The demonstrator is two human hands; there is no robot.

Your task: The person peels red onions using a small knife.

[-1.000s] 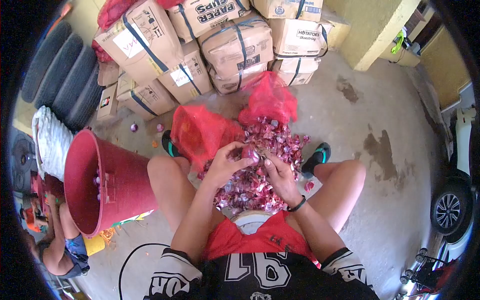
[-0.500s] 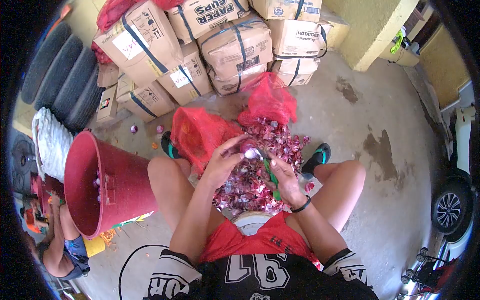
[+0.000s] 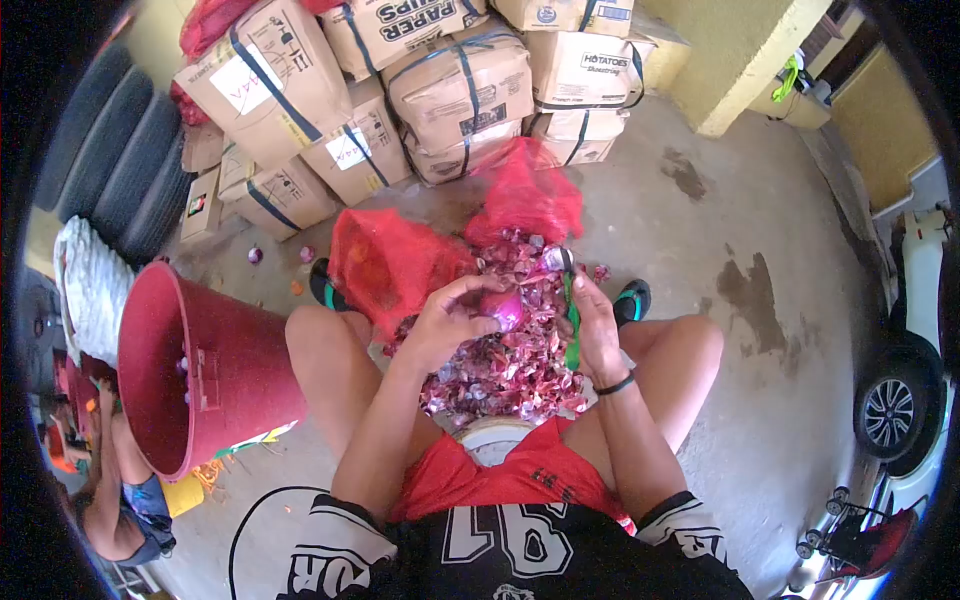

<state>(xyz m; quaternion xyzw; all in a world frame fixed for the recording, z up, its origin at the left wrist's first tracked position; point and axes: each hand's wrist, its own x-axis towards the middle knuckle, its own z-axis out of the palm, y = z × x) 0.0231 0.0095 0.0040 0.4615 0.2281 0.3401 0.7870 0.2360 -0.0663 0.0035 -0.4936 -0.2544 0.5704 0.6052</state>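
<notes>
My left hand (image 3: 447, 322) is closed around a purple-red onion (image 3: 506, 311), its skin shiny on the side toward my right hand. In my right hand (image 3: 597, 325) is a green-handled knife (image 3: 572, 335), held upright between thumb and fingers, apart from the onion. A pale scrap sits beside the blade at its top end. Below both hands spreads a heap of red onion skins (image 3: 500, 375) between my legs. Just beyond lie two red mesh sacks, one (image 3: 385, 260) at the left and one (image 3: 525, 200) farther back.
A large red tub (image 3: 245, 345) with onions inside stands left of my knee. Strapped cardboard boxes (image 3: 460, 90) are stacked at the back, tyres (image 3: 120, 150) beside them. Loose onions (image 3: 256, 255) lie on the floor. Another person (image 3: 115, 500) works at far left; a car wheel (image 3: 888, 412) is at right.
My right hand has drawn the knife away from the onion, to the right. The onion in my left hand now shows its purple side instead of a pale end. The view has shifted slightly.
</notes>
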